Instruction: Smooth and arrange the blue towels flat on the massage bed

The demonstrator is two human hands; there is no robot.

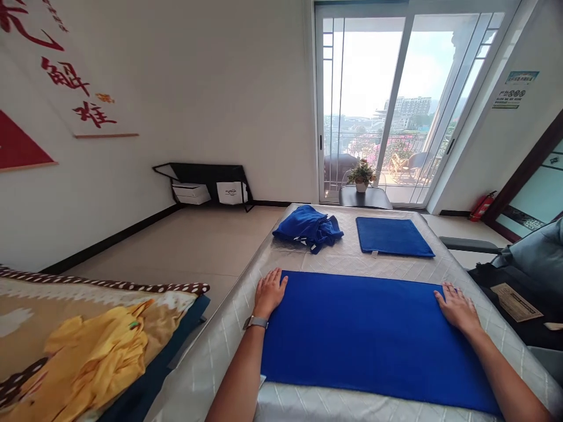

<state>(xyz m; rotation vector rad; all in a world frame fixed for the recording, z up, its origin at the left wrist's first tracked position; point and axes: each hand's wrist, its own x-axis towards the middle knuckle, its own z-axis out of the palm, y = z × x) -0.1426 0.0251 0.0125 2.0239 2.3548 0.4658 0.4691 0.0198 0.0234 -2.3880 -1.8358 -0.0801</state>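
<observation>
Surface: quilted pale table cover [229, 328] in a white-walled room, with a sliding glass door [373, 88] at the far end.
Main cloth: large blue towel [365, 334], spread flat across the near part of the cover.
Left hand [269, 292]: palm down, fingers loosely spread, pressed on the towel's far left corner and gripping nothing; a watch [255, 322] sits on the wrist.
Right hand [457, 308]: also flat, fingers extended, on the far right corner.
Beyond the towel: folded blue towel [393, 236] lying square, well apart from the hands; a crumpled blue pile [308, 227] lies just to its left.
Far end: potted plant [361, 174] on a small black table [365, 198].
Left edge: yellow cloth [101, 357] bunched on a patterned blanket [44, 305].
</observation>
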